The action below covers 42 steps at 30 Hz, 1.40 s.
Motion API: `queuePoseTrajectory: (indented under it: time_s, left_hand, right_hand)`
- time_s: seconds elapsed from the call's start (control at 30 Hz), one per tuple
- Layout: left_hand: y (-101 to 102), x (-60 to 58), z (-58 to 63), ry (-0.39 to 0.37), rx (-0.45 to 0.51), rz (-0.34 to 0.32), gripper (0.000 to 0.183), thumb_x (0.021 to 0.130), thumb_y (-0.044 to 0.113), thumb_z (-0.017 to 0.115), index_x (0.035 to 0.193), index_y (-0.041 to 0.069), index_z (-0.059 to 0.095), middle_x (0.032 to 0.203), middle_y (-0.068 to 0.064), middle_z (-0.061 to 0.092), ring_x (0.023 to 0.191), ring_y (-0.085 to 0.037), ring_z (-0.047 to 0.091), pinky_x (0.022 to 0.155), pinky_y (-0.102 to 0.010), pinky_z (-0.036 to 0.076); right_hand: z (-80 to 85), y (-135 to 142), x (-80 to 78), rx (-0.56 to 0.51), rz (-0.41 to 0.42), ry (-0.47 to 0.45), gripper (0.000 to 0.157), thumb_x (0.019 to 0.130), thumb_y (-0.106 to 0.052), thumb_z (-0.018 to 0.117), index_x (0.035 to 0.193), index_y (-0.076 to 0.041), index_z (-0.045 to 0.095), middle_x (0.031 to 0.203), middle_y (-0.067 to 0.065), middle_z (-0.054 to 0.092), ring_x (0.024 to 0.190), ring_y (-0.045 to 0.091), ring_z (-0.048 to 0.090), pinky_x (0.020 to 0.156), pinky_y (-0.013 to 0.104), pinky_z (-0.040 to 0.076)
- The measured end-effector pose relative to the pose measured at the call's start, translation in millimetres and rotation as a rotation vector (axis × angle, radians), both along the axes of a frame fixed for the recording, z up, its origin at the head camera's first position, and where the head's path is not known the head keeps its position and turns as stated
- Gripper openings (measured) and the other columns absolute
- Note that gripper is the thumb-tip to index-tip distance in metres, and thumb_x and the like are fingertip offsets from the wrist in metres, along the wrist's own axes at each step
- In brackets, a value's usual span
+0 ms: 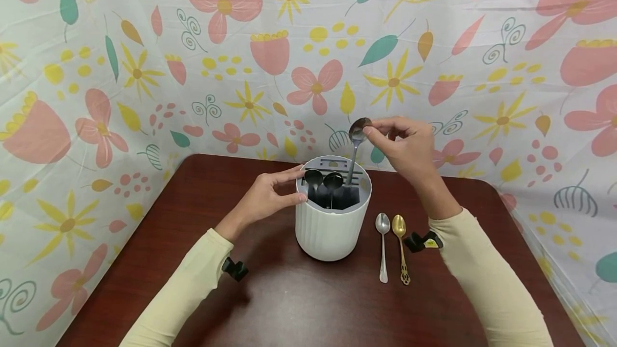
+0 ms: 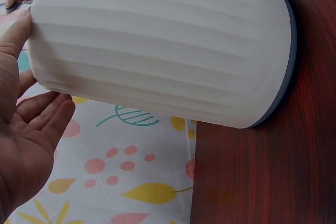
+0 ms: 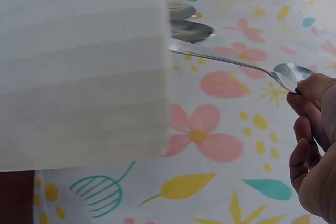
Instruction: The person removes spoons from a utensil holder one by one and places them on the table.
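A white ribbed utensil holder point(image 1: 328, 234) with a grey slotted insert stands on the table. My right hand point(image 1: 407, 143) pinches a silver spoon point(image 1: 355, 141) by its bowl, above the holder's right side. The spoon's handle points down inside the rim; its lower end is hidden. Two more spoons point(image 1: 323, 180) stand in the holder, bowls up. My left hand point(image 1: 267, 197) rests at the holder's left rim, thumb on the near side and fingers fairly straight behind. In the left wrist view, the holder's ribbed wall point(image 2: 157, 45) lies beside the left hand's fingertips.
A silver spoon point(image 1: 383, 245) and a gold spoon point(image 1: 400, 245) with an ornate handle lie side by side on the dark wooden table point(image 1: 289, 304), right of the holder. Behind the table hangs a flower-patterned cloth point(image 1: 308, 42).
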<state>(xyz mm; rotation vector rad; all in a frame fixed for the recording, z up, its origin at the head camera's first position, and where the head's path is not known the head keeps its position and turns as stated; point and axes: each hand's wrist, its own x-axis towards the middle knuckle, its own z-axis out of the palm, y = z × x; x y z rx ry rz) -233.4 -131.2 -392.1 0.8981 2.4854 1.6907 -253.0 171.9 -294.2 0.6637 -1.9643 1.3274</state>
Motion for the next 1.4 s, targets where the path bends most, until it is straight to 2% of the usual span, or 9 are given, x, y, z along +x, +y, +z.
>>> queuePoseTrajectory:
  time_s: [0.17, 0.33, 0.5, 0.7, 0.87, 1.1, 1.23, 1.4]
  left_hand:
    - [-0.3, -0.3, -1.1, 0.004, -0.005, -0.003, 0.060, 0.088, 0.026, 0.083, 0.143, 0.018, 0.062, 0.150, 0.011, 0.054, 0.140, -0.010, 0.048, 0.110, -0.050, 0.045]
    - [0.4, -0.7, -2.9, 0.009, 0.001, -0.002, 0.059, 0.088, 0.026, 0.083, 0.143, 0.019, 0.062, 0.150, 0.011, 0.054, 0.140, -0.010, 0.048, 0.109, -0.053, 0.045]
    - [-0.7, -0.9, -2.2, 0.008, 0.000, 0.003, 0.059, 0.088, 0.026, 0.083, 0.142, 0.018, 0.062, 0.149, 0.010, 0.055, 0.140, -0.010, 0.049, 0.109, -0.053, 0.045]
    - [-1.6, -0.9, -1.7, 0.000, 0.011, -0.002, 0.058, 0.088, 0.024, 0.083, 0.142, 0.017, 0.063, 0.149, 0.009, 0.055, 0.140, -0.011, 0.049, 0.110, -0.054, 0.043]
    - [-0.9, -1.3, -1.3, 0.005, 0.007, -0.004, 0.059, 0.087, 0.025, 0.084, 0.142, 0.017, 0.063, 0.148, 0.010, 0.056, 0.139, -0.010, 0.050, 0.109, -0.054, 0.045]
    - [0.4, -0.2, 0.0, 0.002, -0.004, 0.001, 0.059, 0.087, 0.022, 0.084, 0.142, 0.016, 0.062, 0.149, 0.006, 0.055, 0.140, -0.012, 0.049, 0.109, -0.051, 0.045]
    - [0.1, -0.7, 0.4, 0.011, -0.014, 0.005, 0.059, 0.087, 0.025, 0.084, 0.142, 0.018, 0.063, 0.148, 0.009, 0.056, 0.139, -0.010, 0.050, 0.110, -0.049, 0.045]
    - [-0.2, -1.3, -0.5, 0.022, -0.014, 0.003, 0.060, 0.087, 0.027, 0.084, 0.142, 0.017, 0.063, 0.148, 0.009, 0.056, 0.139, -0.010, 0.049, 0.111, -0.053, 0.043]
  right_hand:
    - [17.4, 0.4, 2.5, 0.000, -0.067, -0.039, 0.006, 0.085, -0.004, 0.081, 0.090, -0.001, 0.082, 0.069, -0.024, 0.065, 0.060, 0.006, 0.051, 0.056, 0.020, 0.038]
    - [28.6, 10.3, 1.6, -0.019, -0.102, -0.078, 0.012, 0.086, -0.009, 0.080, 0.092, 0.000, 0.082, 0.067, -0.020, 0.067, 0.056, 0.007, 0.050, 0.050, 0.019, 0.035]
    - [32.4, 27.2, -1.3, -0.047, -0.124, -0.086, 0.014, 0.085, -0.009, 0.080, 0.093, 0.002, 0.081, 0.067, -0.018, 0.068, 0.053, 0.005, 0.052, 0.048, 0.018, 0.034]
    - [34.0, 50.1, 0.4, -0.068, -0.159, -0.146, 0.014, 0.085, -0.009, 0.082, 0.094, 0.002, 0.081, 0.068, -0.017, 0.070, 0.055, 0.003, 0.058, 0.049, 0.016, 0.038]
    - [29.7, 71.3, 2.4, -0.063, -0.165, -0.187, 0.014, 0.086, -0.009, 0.082, 0.095, 0.002, 0.081, 0.067, -0.014, 0.069, 0.057, 0.004, 0.059, 0.048, 0.017, 0.037]
    - [11.3, 97.3, 2.1, -0.051, -0.204, -0.269, 0.016, 0.086, -0.009, 0.082, 0.096, 0.003, 0.080, 0.066, -0.014, 0.068, 0.057, 0.004, 0.057, 0.051, 0.017, 0.041]
    - [0.4, 109.7, 2.2, -0.038, -0.201, -0.319, 0.017, 0.088, -0.012, 0.082, 0.098, 0.001, 0.081, 0.069, -0.013, 0.068, 0.057, 0.005, 0.054, 0.048, 0.019, 0.037]
    - [-12.3, 122.0, 2.6, -0.030, -0.174, -0.351, 0.017, 0.089, -0.009, 0.080, 0.098, 0.005, 0.079, 0.069, -0.013, 0.068, 0.056, 0.006, 0.051, 0.047, 0.019, 0.036]
